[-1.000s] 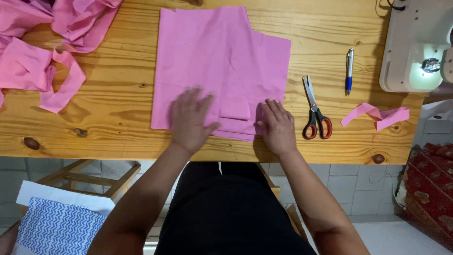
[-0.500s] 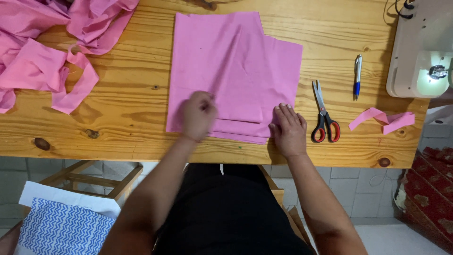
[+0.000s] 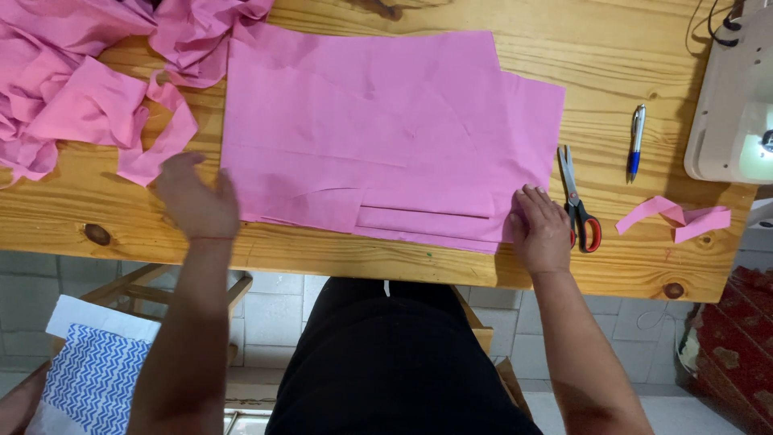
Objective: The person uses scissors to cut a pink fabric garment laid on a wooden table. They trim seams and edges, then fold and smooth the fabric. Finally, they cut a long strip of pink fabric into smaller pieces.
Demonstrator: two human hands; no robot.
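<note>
Both grips lie released: left hand [image 3: 196, 201] and right hand [image 3: 539, 229] flat at the pink fabric's [image 3: 378, 137] opposite edges.

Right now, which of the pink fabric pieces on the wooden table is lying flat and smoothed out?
The large flat pink cloth panel in the middle, between both hands. The pink heap at the left is crumpled; the small pink strip at the right is twisted.

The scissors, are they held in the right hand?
No, the scissors lie on the table beside the right hand, which presses the pink fabric.
</note>
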